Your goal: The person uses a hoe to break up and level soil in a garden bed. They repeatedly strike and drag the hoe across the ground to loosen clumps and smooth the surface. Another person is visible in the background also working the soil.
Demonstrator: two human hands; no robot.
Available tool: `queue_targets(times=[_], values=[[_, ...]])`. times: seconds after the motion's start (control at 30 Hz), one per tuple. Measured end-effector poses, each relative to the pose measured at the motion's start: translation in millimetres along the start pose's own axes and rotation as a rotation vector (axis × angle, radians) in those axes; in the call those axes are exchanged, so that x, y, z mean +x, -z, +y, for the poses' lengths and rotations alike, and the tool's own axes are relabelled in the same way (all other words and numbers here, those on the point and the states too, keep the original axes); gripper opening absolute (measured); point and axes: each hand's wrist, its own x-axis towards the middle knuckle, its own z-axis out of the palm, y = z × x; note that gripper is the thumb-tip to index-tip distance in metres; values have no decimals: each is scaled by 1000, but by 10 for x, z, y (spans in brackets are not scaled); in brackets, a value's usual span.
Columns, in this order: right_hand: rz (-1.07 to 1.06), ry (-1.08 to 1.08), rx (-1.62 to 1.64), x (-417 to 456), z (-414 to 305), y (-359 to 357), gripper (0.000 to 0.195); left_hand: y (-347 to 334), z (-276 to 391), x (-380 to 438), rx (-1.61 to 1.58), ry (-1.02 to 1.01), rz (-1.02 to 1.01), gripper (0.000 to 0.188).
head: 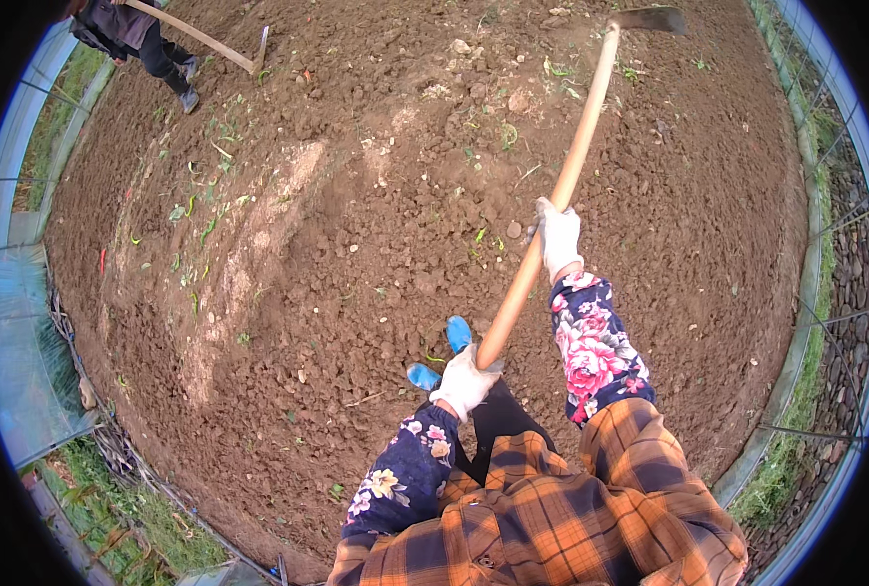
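Observation:
Both my hands wear white gloves and grip the wooden handle of a hoe [579, 143]. My left hand [466, 381] is closed around the handle's lower end, near my waist. Farther up the handle, my right hand [557, 236] is wrapped around it. The hoe's dark metal blade [652, 20] is at the far end, at the top right of the view, over brown soil; whether it touches the ground I cannot tell. Loose, cloddy soil [376, 264] lies before me, with scattered green peppers and leaf bits. My blue shoes [424, 376] stand on it.
At the upper left another person [157, 51] in dark clothes holds a second hoe [200, 36], its head at the soil. Wire-framed sides with plastic sheeting [35, 351] bound the plot at left, and a border strip [808, 242] with grass and stones runs along the right.

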Motion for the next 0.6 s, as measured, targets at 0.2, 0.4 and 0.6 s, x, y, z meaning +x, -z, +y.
queue_targets(times=[0.2,0.4,0.6], values=[[-331,-515,-141,-1880,2588,-60,25,366,-934,-1917,121,553,-128,55],[-453,-937,250,-3382,2643,38,26,299,-1461,-3404,448,787,280,39],[-523,-956,622,-2886,1003,-152,18,329,-2211,-2794,493,203,461,36]])
